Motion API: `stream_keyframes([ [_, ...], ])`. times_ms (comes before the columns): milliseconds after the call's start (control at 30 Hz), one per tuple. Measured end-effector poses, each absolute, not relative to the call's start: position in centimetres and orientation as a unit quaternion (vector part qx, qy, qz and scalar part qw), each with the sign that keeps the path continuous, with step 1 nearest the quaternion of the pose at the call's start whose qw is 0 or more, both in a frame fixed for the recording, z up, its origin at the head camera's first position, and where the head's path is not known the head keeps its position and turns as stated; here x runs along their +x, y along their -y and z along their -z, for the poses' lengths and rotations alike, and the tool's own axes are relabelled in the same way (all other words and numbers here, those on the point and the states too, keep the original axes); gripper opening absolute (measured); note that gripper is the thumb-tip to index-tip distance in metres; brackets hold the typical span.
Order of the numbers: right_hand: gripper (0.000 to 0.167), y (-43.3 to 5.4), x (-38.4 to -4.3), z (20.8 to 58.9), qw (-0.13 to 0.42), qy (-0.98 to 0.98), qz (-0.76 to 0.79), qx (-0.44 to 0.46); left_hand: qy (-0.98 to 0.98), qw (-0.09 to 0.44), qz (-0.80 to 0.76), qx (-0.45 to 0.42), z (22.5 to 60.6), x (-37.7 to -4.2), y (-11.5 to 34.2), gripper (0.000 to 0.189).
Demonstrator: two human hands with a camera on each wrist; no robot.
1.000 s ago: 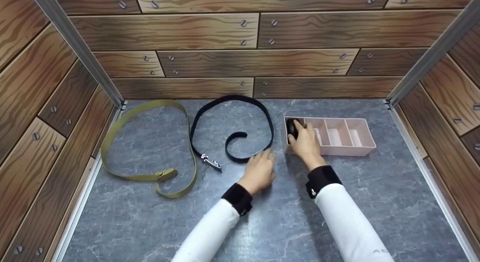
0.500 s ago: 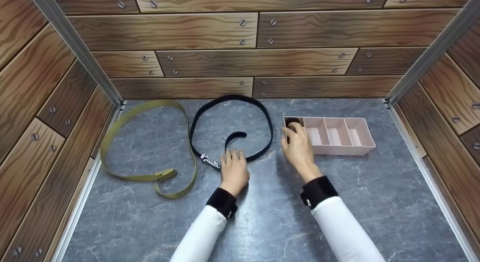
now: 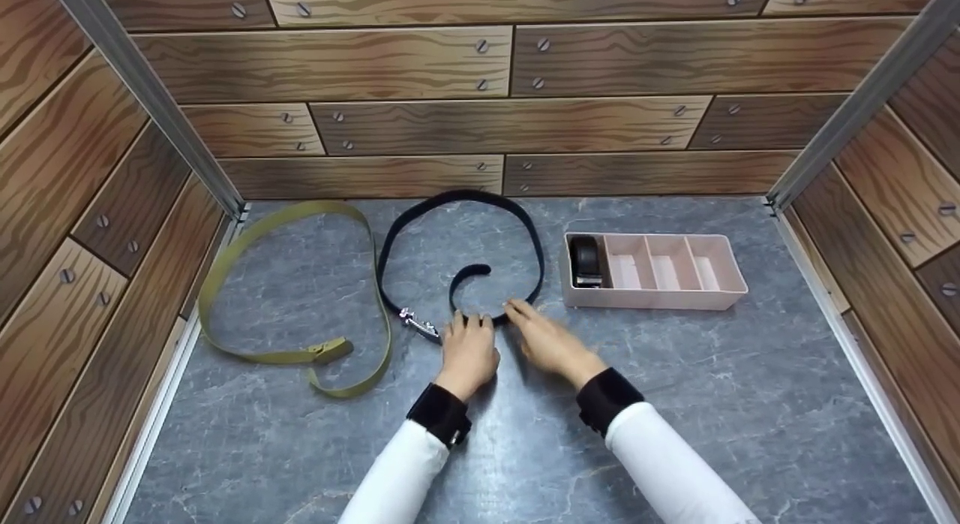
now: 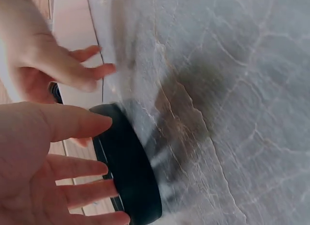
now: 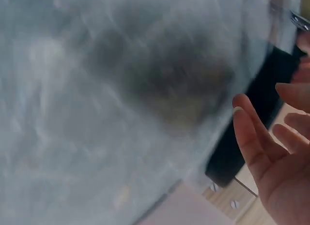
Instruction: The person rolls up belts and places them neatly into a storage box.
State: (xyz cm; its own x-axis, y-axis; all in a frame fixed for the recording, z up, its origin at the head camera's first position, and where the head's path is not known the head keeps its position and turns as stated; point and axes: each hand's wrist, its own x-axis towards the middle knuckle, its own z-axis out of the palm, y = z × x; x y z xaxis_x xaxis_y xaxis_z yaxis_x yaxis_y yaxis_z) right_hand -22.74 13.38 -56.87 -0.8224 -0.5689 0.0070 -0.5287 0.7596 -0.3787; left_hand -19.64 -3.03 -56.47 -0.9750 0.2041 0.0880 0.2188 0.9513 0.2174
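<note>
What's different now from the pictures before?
The right hand let go of the rolled black belt in the long pink divided tray and moved left, to the loosely looped black belt with a silver buckle. The left hand shifted left beside that belt. The tray, looped belt and olive-green fabric belt stayed put.

Left sleeve [image 3: 397,471] long, plain white, between six and seven o'clock in head view; right sleeve [image 3: 667,456] also white, between four and five o'clock. Left wristband [image 3: 439,411] wide, matte black, butting against sleeve end, small bright spot at its five o'clock edge. Right wristband [image 3: 610,399] likewise broad, black. Left hand [image 3: 469,355], right hand [image 3: 551,345] bare beyond cuffs.
</note>
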Motion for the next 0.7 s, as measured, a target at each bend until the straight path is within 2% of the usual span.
stream_keyframes([
  [167, 0.047, -13.1, -22.5, 57.5, 0.055, -0.933, 0.189, -0.302, 0.978, 0.080, 0.160, -0.110, 56.6, -19.7, 3.7, 0.037],
  [300, 0.037, -13.5, -22.0, 57.2, 0.033, -0.929, 0.198, -0.311, 0.972, 0.094, 0.201, -0.080, 56.5, -20.0, 4.4, 0.042],
  [500, 0.031, -15.2, -20.5, 57.5, 0.027, -0.921, 0.224, -0.318, 0.968, 0.046, 0.242, -0.050, 56.6, -20.5, 5.0, 0.057],
  [700, 0.027, -17.9, -19.4, 57.6, 0.036, -0.916, 0.260, -0.302, 0.966, -0.028, 0.247, -0.068, 56.6, -20.4, 4.8, 0.055],
])
